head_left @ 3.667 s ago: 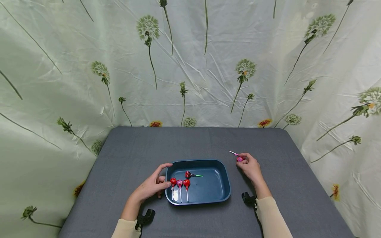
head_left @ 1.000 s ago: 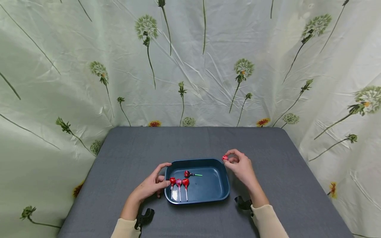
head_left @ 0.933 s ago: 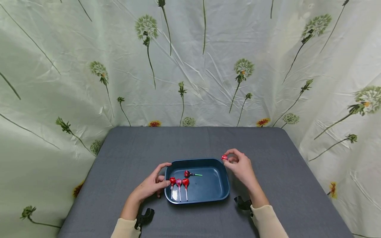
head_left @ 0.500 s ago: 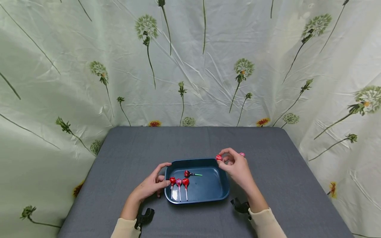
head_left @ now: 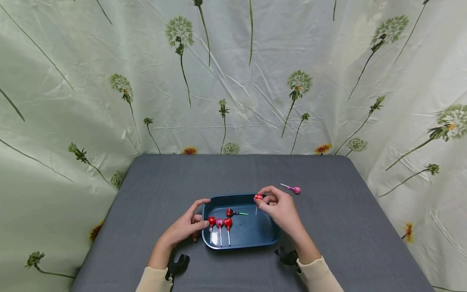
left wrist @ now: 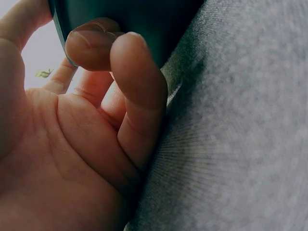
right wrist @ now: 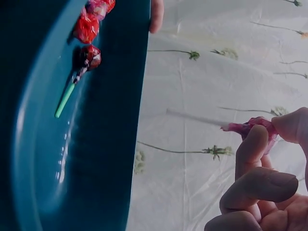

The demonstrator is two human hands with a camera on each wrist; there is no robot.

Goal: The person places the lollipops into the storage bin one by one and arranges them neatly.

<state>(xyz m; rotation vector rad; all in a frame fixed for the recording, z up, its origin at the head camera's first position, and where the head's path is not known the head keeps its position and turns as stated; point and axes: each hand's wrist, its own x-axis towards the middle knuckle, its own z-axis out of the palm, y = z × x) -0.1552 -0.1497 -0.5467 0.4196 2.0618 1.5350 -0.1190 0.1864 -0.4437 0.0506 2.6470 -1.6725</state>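
Note:
My right hand [head_left: 282, 209] pinches a red-and-pink wrapped lollipop [head_left: 258, 197] by its head between thumb and fingertips. It is over the tray's far right part, the white stick pointing down; in the right wrist view the lollipop [right wrist: 250, 127] appears beside the tray wall. My left hand [head_left: 184, 227] grips the left end of the blue tray [head_left: 251, 245], thumb at the rim and index finger at the far corner. Inside the tray, a red lollipop [head_left: 212, 221], a pink one [head_left: 219, 223] and another red one [head_left: 228, 223] form a row. A dark red lollipop [head_left: 229, 212] with a green stick lies crosswise behind them.
A pink lollipop [head_left: 296, 190] lies on the grey table [head_left: 168, 178], beyond the tray's right end, its white stick pointing left. A flowered white curtain [head_left: 255, 101] hangs behind and around the table. Black straps circle both wrists.
My right hand has picked up a lollipop from the table and carried it leftward over the tray. The pink lollipop on the table has come into full view. The left hand stays put.

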